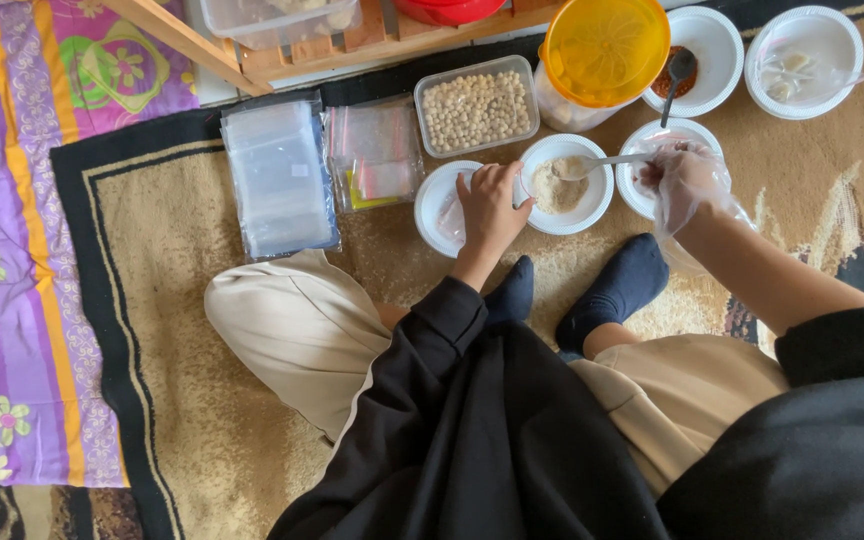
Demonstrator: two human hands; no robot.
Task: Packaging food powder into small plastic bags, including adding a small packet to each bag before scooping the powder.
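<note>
Person sits cross-legged on a tan patterned rug [202,330], black sleeves, beige trousers, dark socks [620,285] pointing toward the bowls.

Left hand [490,205], bare, rests on the rim of a white bowl [432,195] holding a small clear bag [452,222]; fingers curled down onto the bag and bowl edge, lightly closed on the bag.

Right hand [682,180], in a clear plastic glove, has fingers closed around the handle of a metal spoon [592,163]. Spoon tip sits in the middle white bowl of beige powder [562,185], just right of the left hand. Right hand hovers over another white bowl [652,140], contents hidden.

Left of the bowls: stack of clear zip bags [277,175], beside it a smaller pile of bags with red and yellow bits [372,155].

Farther: clear rectangular tub of pale round nuts or beans [477,105], clear jar with orange lid [602,45], white bowl of reddish spice with a dark spoon [697,55], white bowl covered with plastic film [802,60].

Far edge: wooden shelf [352,45]. Purple flowered blanket [12,250] along the left.
</note>
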